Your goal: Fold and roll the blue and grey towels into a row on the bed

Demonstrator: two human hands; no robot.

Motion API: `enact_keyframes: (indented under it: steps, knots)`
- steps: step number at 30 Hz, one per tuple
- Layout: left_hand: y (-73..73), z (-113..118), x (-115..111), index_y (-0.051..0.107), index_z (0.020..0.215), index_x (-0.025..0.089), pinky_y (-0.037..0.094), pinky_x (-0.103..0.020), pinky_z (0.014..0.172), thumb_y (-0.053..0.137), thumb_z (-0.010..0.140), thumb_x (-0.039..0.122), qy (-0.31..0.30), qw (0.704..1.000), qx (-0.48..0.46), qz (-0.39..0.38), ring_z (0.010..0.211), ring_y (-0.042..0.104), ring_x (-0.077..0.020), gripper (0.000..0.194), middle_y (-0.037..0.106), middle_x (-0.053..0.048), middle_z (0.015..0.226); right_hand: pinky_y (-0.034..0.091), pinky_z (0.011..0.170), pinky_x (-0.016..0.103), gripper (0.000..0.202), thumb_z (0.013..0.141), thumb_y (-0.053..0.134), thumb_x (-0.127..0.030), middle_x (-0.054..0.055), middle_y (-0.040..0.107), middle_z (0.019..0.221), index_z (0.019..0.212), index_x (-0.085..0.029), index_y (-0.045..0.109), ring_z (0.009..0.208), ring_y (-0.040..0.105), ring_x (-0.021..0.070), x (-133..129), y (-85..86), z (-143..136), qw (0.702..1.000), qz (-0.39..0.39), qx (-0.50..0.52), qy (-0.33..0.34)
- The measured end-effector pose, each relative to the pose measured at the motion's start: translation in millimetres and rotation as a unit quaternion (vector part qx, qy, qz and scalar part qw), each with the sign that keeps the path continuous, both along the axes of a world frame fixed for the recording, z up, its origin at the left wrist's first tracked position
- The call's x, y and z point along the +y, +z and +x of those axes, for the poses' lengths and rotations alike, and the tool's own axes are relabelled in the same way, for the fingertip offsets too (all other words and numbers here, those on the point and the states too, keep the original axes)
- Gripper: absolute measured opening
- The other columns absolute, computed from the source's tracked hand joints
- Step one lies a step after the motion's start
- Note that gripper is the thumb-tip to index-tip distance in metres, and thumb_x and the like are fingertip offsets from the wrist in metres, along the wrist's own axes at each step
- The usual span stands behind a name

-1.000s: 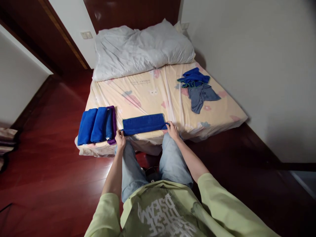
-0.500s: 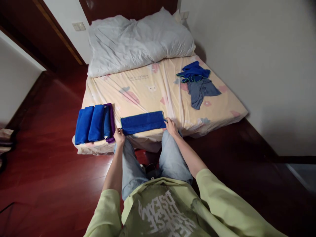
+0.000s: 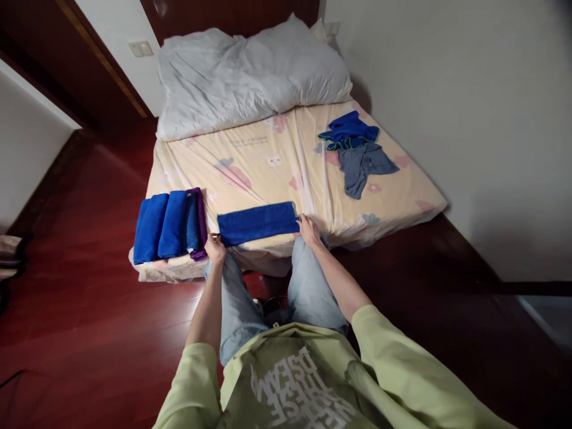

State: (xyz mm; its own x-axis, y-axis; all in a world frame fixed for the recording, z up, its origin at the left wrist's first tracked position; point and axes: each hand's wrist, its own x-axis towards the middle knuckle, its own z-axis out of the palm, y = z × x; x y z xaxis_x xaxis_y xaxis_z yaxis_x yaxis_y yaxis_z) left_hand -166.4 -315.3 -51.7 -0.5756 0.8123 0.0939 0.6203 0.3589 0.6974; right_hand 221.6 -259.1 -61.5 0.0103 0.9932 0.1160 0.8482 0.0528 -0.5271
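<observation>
A blue towel (image 3: 257, 223), folded into a long flat strip with a thin green edge, lies along the front of the bed. My left hand (image 3: 215, 247) pinches its near left corner. At the opposite end, my right hand (image 3: 308, 228) has its fingers closed on the right edge. Just left of my left hand stands a row of folded towels: several blue ones (image 3: 173, 223) and a purple one (image 3: 199, 223) at the right end of the row.
A crumpled blue towel (image 3: 353, 128) and a grey cloth (image 3: 364, 167) lie loose on the right of the bed. A grey-white quilt (image 3: 254, 77) is bunched at the headboard. The patterned sheet (image 3: 268, 173) covers the mattress; dark red floor (image 3: 89, 310) surrounds it.
Almost nothing differs. The view has shifted very slightly; both hands stay at the two ends of the blue towel strip.
</observation>
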Motion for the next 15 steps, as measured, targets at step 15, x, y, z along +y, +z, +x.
enact_keyframes:
  steps: [15]
  knots:
    - [7.2,6,-14,0.067,0.109,0.02,0.047,-0.043,0.108,0.056,0.088,0.021,-0.131,0.983,0.091,0.096,0.119,0.06,-0.0288,0.024,0.068,-0.013,0.117,0.047,0.108,0.043,0.03,0.099,0.045,-0.024,0.013,0.07,0.117,0.118,-0.019,0.068,0.117,0.06,0.0268,-13,16.2,-1,0.992,0.107,0.002,0.072]
